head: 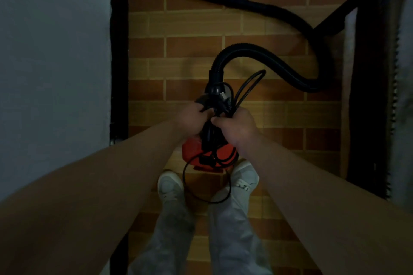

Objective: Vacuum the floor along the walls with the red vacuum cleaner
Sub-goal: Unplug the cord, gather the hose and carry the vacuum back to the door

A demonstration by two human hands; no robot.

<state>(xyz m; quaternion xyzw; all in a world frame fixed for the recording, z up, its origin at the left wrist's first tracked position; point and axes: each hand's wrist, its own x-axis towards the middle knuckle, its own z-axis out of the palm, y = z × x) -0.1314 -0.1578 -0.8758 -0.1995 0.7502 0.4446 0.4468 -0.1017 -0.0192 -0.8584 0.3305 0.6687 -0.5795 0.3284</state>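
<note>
By the pale wall [53, 51] on the left nothing has been cleaned yet; I would say this is preparation. The left hand [194, 118] curls round the black top of the red vacuum cleaner [192, 150], which stands on the tiled floor [190, 24] between the person's white shoes [169, 185]. The right hand [234, 126] grips the bundled power cord [225, 101], seemingly to unwind it. Next the cord probably needs freeing and plugging in. The black hose [245, 47] snakes away rightward, its far end lying loose. I can read no brand or label in this dim light.
</note>
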